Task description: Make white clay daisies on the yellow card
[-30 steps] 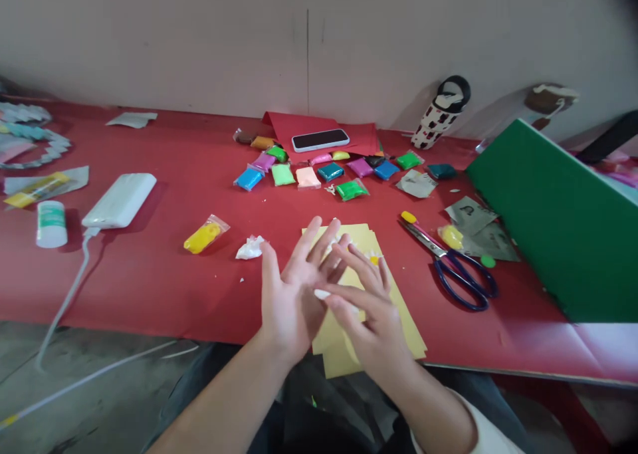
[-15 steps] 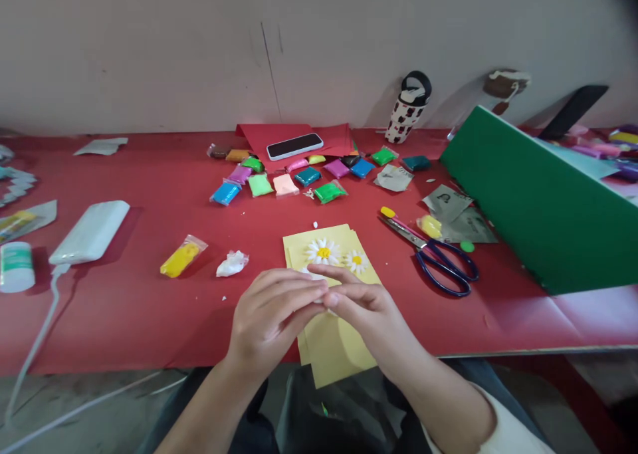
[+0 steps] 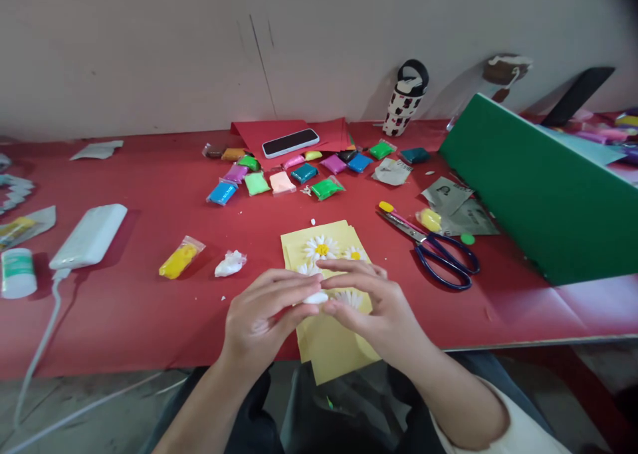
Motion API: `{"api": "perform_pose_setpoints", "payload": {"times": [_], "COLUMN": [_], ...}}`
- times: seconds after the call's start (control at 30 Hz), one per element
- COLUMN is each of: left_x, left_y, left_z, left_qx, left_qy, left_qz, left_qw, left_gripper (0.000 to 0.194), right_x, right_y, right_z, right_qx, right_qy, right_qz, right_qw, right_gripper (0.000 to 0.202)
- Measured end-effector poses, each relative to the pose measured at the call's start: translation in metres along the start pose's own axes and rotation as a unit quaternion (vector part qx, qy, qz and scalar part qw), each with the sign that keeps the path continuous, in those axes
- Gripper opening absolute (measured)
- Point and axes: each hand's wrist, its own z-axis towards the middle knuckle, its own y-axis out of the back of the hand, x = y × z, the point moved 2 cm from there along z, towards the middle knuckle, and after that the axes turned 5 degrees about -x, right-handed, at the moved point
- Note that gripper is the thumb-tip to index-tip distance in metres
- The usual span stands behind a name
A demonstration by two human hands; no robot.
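In the head view, my left hand (image 3: 272,314) pinches a small white clay lump (image 3: 315,298) between thumb and fingers. My right hand (image 3: 379,308) has its fingers curved and apart; its index finger and thumb tips are around the lump's right end, with a gap between them. Whether they touch it is hard to tell. Beneath both hands lies yellow card (image 3: 339,354), bearing a white daisy with a yellow centre (image 3: 322,248), a smaller daisy (image 3: 353,254) and white petals (image 3: 349,299). My fingers partly hide these flowers.
Left of the hands lie white clay in wrap (image 3: 230,264), a yellow clay packet (image 3: 182,258) and a white power bank (image 3: 90,236) with its cable. Scissors (image 3: 428,244) and a green board (image 3: 543,195) are at right. Several clay packets (image 3: 282,183) and a phone (image 3: 290,143) lie behind.
My right fingers have spread slightly away from my left hand, so the white clay lump and the petals behind show more. The view has shifted a little.
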Motion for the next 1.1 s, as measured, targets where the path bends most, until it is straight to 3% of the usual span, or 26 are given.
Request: {"api": "perform_pose_setpoints", "payload": {"times": [0.13, 0.27, 0.37, 0.43, 0.5, 0.57, 0.63, 0.73, 0.93, 1.1], "left_x": [-0.004, -0.006, -0.006, -0.005, -0.003, -0.002, -0.002, -0.003, -0.004, -0.002], "left_y": [-0.002, -0.003, -0.003, -0.002, -0.003, -0.007, -0.014, -0.022, -0.03, -0.028], "left_z": [-0.001, 0.0, -0.001, -0.002, -0.003, -0.006, -0.011, -0.016, -0.017, -0.016], "left_qx": [-0.014, -0.025, -0.032, -0.024, -0.004, 0.024, 0.049, 0.05, 0.081, 0.066], "left_qy": [0.005, 0.002, 0.013, 0.048, 0.133, 0.259, 0.384, 0.495, 0.546, 0.561], "left_qz": [-0.012, -0.004, -0.011, -0.027, -0.076, -0.182, -0.291, -0.358, -0.407, -0.387], "left_qw": [1.0, 1.0, 0.999, 0.998, 0.988, 0.948, 0.875, 0.791, 0.728, 0.729], "left_gripper": [0.022, 0.027, 0.018, 0.015, 0.02, 0.03, 0.032, 0.023, 0.025, 0.024], "right_x": [0.008, 0.011, 0.011, 0.011, 0.011, 0.012, 0.012, 0.01, 0.004, -0.002], "right_y": [0.005, 0.005, 0.006, 0.006, 0.007, 0.008, 0.008, 0.007, 0.007, 0.007], "right_z": [-0.002, -0.003, -0.002, -0.002, -0.002, -0.002, -0.002, -0.002, -0.003, -0.001], "right_qx": [-0.072, -0.088, -0.089, -0.087, -0.094, -0.11, -0.117, -0.112, -0.101, -0.081], "right_qy": [0.14, 0.17, 0.175, 0.181, 0.191, 0.207, 0.225, 0.243, 0.267, 0.257], "right_qz": [-0.119, -0.128, -0.14, -0.148, -0.154, -0.166, -0.182, -0.21, -0.232, -0.249], "right_qw": [0.98, 0.973, 0.97, 0.968, 0.965, 0.958, 0.95, 0.94, 0.93, 0.93], "right_gripper": [0.007, 0.007, 0.002, 0.006, 0.004, 0.004, 0.005, 0.006, 0.007, 0.008]}}
